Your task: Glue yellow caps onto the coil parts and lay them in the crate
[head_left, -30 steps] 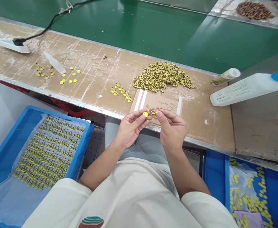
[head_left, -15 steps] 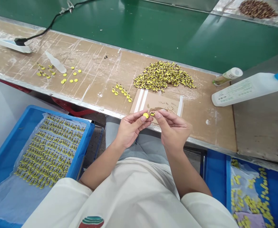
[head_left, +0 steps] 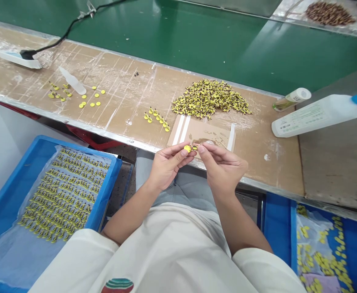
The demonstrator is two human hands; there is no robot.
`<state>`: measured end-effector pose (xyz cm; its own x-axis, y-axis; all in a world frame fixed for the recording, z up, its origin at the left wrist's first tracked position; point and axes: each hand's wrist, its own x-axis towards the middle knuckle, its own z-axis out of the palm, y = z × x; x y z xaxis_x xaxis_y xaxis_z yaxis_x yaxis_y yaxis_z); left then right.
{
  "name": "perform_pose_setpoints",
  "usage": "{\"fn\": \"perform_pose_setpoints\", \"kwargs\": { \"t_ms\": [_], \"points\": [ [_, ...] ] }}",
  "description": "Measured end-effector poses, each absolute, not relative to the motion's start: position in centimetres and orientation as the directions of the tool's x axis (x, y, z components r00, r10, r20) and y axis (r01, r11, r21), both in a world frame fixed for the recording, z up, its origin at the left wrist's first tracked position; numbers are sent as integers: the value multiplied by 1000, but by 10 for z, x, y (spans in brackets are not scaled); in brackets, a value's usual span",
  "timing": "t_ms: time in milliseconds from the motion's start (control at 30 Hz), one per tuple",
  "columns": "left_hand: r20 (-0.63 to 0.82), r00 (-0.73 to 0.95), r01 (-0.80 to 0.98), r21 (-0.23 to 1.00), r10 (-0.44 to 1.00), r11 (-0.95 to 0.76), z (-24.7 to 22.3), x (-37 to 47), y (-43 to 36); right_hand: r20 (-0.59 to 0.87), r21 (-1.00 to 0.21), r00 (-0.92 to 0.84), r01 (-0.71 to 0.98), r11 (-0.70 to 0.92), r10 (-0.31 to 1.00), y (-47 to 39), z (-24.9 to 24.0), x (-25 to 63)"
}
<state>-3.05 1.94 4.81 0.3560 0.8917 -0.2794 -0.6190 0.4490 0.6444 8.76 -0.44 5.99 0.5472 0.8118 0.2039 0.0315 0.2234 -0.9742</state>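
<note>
From where I stand, the biggest thing is the long bench (head_left: pixel 120 91), covered in cardboard. Below its near edge, on the left side, is a blue tray (head_left: pixel 112 179). Toward the far edge, right of the middle, lies a pile of small figures (head_left: pixel 209 97); in front of it a cardboard pad (head_left: pixel 203 126) reaches to the near edge. At this near edge, the left hand (head_left: pixel 165 166) pinches a yellow disc (head_left: pixel 187 149) between thumb and fingers, and the right hand (head_left: pixel 225 171) seems to grip a small yellow-and-dark piece (head_left: pixel 194 148) at its fingertips, just beside the disc. Whether these two touch, I cannot tell. To do it well, in my opinion, the left fingers should hold the disc steady and its face uncovered, and the right ones should guide the piece with light pressure, because so small a part could slip or tilt.
</note>
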Motion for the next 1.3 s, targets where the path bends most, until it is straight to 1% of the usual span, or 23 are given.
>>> {"fn": "perform_pose_setpoints", "kwargs": {
  "t_ms": [233,433,567,800,933,1100,1300],
  "points": [
    [-264,353,-617,656,897,436,48,-30,19,199,-978,537,57,200,820,-5,59,89],
    [-289,338,-621,647,896,442,49,-30,20,243,-969,516,102,223,821,-6,60,88],
    [-293,319,-611,663,901,432,47,-30,20,253,-967,511,140,211,822,-8,60,87],
    [-248,308,-628,672,919,392,45,-30,19,374,-926,470,234,296,800,-7,62,89],
    [-244,292,-630,678,925,378,47,-31,18,373,-923,441,264,279,816,-8,67,91],
    [-283,266,-624,678,921,389,48,-30,18,359,-927,422,263,266,833,-8,72,92],
    [-265,250,-608,705,931,365,48,-32,17,355,-928,411,264,263,840,-7,72,91]
  ]
}}
